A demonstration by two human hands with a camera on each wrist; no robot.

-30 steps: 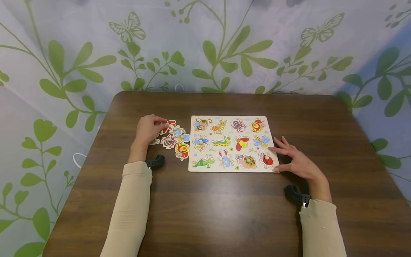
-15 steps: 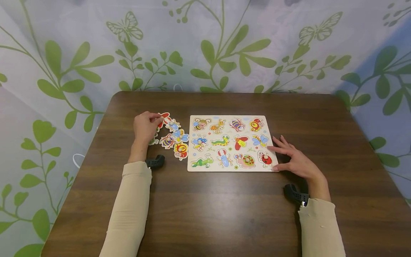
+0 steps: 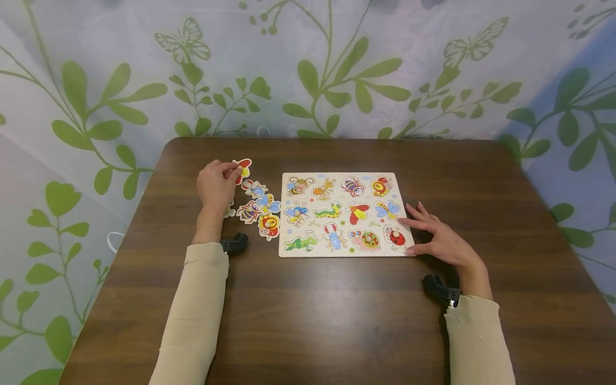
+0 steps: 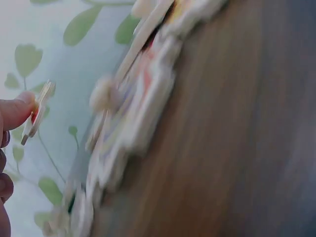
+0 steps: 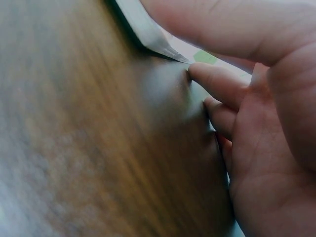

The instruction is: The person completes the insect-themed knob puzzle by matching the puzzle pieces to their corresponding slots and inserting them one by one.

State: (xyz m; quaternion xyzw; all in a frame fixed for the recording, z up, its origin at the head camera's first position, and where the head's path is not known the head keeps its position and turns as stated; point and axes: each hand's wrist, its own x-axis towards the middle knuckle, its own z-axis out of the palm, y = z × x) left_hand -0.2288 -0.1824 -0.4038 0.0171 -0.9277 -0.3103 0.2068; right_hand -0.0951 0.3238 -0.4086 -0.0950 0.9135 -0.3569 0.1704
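Note:
My left hand (image 3: 214, 187) pinches a red-and-yellow winged bug puzzle piece (image 3: 244, 169) between thumb and fingers, left of the puzzle board. In the left wrist view this winged bug piece (image 4: 40, 111) is tilted and raised above the table. Near it lie a stag beetle piece (image 3: 254, 188), a spider piece (image 3: 248, 212), a blue-winged insect piece (image 3: 268, 203) and a red-and-yellow butterfly piece (image 3: 269, 226). A green piece (image 3: 229, 210) is partly hidden by the hand. My right hand (image 3: 447, 242) rests with extended fingers on the right edge of the puzzle board (image 3: 291, 253).
The board carries several insect pictures, some with knobs, such as the ladybug (image 3: 397, 237). Everything lies on a dark wooden table (image 3: 337, 321). A leaf-patterned cloth (image 3: 356, 64) hangs behind it. Each wrist bears a black camera mount (image 3: 235, 244).
My left hand has drawn the winged bug piece away from the pile, up and left, uncovering the stag beetle piece. The right hand has stayed on the board's edge.

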